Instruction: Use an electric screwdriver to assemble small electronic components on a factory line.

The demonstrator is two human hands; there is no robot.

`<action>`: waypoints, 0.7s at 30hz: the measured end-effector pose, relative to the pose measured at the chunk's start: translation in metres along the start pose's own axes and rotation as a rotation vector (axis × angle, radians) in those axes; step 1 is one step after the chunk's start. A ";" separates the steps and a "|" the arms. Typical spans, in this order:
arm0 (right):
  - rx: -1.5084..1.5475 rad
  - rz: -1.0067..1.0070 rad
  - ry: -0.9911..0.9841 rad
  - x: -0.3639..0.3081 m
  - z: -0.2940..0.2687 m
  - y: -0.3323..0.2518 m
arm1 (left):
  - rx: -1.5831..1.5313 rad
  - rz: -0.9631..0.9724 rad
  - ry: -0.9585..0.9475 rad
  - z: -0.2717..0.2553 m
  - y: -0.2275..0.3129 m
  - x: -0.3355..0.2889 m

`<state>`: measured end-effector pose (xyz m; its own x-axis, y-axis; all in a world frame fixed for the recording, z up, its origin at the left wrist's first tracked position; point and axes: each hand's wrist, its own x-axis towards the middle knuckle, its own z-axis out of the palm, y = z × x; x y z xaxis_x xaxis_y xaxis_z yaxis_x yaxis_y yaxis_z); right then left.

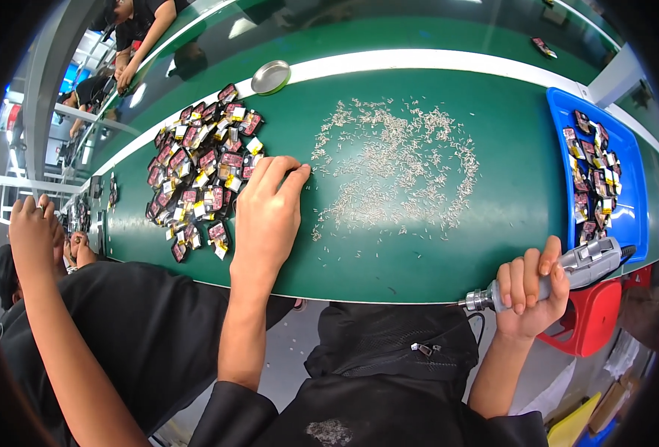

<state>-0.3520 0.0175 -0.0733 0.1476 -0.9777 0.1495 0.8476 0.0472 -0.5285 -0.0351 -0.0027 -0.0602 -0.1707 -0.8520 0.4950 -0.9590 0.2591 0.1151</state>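
My left hand (268, 208) is over the green table (389, 272), between a heap of small black parts (209, 160) and a wide scatter of tiny silver screws (400, 160). Its fingers are curled, thumb and forefinger pinched together at the left border of the screws. Whatever lies between those fingertips is too small to make out. At the table's front edge on the right, my right hand (529, 290) is wrapped round a grey electric screwdriver (589, 264). The tool lies nearly level, its bit pointing left. The black parts carry pink faces and white and yellow labels.
A blue tray (637, 186) at the right holds more of the black parts. A round metal tin lid (271, 77) rests by the white rail at the back. Beside me on the left reaches a co-worker's arm (54, 298). A red stool (594, 320) stands below the right edge.
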 end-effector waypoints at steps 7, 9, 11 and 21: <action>-0.012 0.007 -0.014 -0.001 -0.001 -0.001 | -0.054 0.025 -0.016 -0.002 0.001 0.006; -0.008 0.021 -0.014 -0.003 -0.002 -0.002 | -0.062 -0.025 -0.007 -0.003 0.004 0.004; -0.011 0.016 -0.002 -0.004 -0.001 -0.003 | -0.137 -0.096 0.002 -0.003 0.009 0.002; 0.000 -0.012 0.050 0.000 0.002 -0.003 | -0.568 -0.119 0.071 -0.021 0.067 -0.022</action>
<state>-0.3538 0.0181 -0.0703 0.1116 -0.9871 0.1144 0.8492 0.0349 -0.5268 -0.0908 0.0429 -0.0449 -0.0352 -0.8627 0.5045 -0.6958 0.3835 0.6073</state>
